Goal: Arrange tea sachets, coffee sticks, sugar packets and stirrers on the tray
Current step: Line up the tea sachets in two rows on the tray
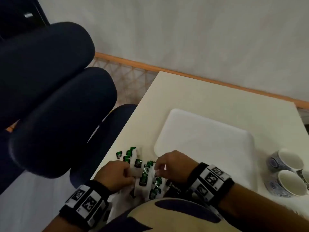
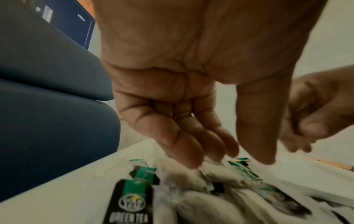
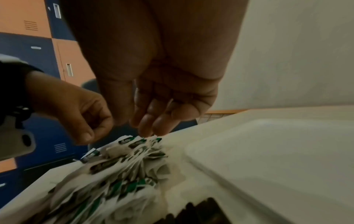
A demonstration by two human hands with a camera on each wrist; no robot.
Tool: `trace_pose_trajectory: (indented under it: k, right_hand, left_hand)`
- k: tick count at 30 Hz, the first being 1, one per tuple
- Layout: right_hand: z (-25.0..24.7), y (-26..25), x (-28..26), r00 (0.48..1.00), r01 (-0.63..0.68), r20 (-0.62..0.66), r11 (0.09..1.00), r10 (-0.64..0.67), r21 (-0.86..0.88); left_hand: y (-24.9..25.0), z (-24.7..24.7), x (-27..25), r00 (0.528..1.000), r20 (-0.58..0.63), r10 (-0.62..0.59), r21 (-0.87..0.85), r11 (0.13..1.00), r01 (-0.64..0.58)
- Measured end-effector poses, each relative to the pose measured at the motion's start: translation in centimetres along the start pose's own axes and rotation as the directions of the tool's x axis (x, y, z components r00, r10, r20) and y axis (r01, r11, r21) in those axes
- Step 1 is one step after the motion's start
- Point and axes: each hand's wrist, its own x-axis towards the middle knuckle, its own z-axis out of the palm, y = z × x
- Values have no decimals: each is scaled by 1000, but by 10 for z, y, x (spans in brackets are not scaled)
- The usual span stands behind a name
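While tea sachets [image 1: 143, 171] crowd the table [image 1: 192, 96] edge, both hands loosely curled, tray [image 1: 207, 139] bare

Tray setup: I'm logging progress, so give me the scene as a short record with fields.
tray: white, nothing on it, beyond the pile
tea bags: loose pile with green tags, on the table near the front edge
left hand: over the pile, fingertips at the bags
right hand: fingertips reaching into the pile
cups: blue-patterned, right of the tray
dark packets: beside the pile, type unclear
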Motion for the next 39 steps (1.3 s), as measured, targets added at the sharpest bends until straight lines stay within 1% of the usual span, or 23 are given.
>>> trace_pose_trajectory:
  k: [1, 4, 6, 8, 11, 13, 15, 18, 21, 24, 26, 28, 31, 33, 34, 35, 37, 38, 39]
  right_hand:
    - [4, 0, 8, 999, -11, 34, 1000, 10, 7]
    - [12, -8, 24, 986, -80, 141, 995, 88, -65]
    - [19, -9, 33, 973, -125, 177, 985, 144, -117]
    - [25, -8, 40, 973, -146, 163, 981, 166, -128]
    - [32, -7, 44, 973, -183, 131, 981, 190, -61]
    - [34, -7, 45, 972, -194, 125, 979, 200, -53]
    - [34, -8, 44, 975, -169, 135, 982, 179, -80]
    - [34, -9, 44, 976, -90, 187, 987, 114, -132]
    - [31, -7, 40, 978, -40, 199, 991, 66, -128]
    - [19, -4, 31, 985, -38, 164, 998, 46, -48]
    - [6, -1, 23, 987, -65, 153, 997, 57, 50]
    - [-10, 1, 15, 984, -93, 163, 987, 71, 134]
    - [-35, 0, 4, 981, -104, 184, 970, 64, 218]
    - [-51, -1, -1, 983, -105, 176, 955, 58, 276]
    - [-58, -2, -3, 985, -101, 165, 944, 50, 314]
    - [-65, -1, -4, 988, -90, 148, 932, 40, 351]
    - [-73, 0, -3, 995, -80, 93, 901, 44, 427]
    - [-76, 3, -3, 996, -92, 59, 878, 72, 470]
    - [-78, 6, -1, 993, -108, 25, 850, 111, 515]
  left_hand:
    - [-1, 2, 1, 998, 63, -3, 25, 1000, 2]
    - [0, 13, -4, 977, 213, 32, 92, 994, -52]
    - [1, 22, -6, 966, 255, 47, 143, 986, -86]
    - [3, 29, -6, 971, 234, 50, 167, 982, -91]
    - [5, 34, -4, 979, 198, 42, 163, 984, -76]
    - [7, 36, -3, 985, 174, 17, 183, 982, -50]
    - [9, 38, -2, 989, 147, 11, 202, 979, -41]
    - [13, 38, -2, 992, 117, 39, 182, 981, -60]
    - [16, 33, -4, 990, 127, 59, 163, 983, -79]
    - [14, 20, -4, 991, 124, 54, 48, 997, -61]
    - [12, 9, -5, 995, 94, 43, -88, 996, -34]
    - [12, -3, -3, 997, 66, 50, -227, 973, -34]
    - [21, -22, 6, 988, 75, 136, -418, 904, -93]
    - [29, -31, 16, 967, 134, 215, -560, 822, -105]
    - [33, -34, 22, 946, 178, 272, -627, 772, -104]
    - [37, -37, 29, 912, 218, 347, -692, 714, -106]
    - [45, -39, 40, 831, 262, 491, -818, 570, -79]
    - [50, -40, 46, 812, 275, 514, -868, 497, -20]
    - [55, -42, 50, 816, 290, 499, -899, 434, 54]
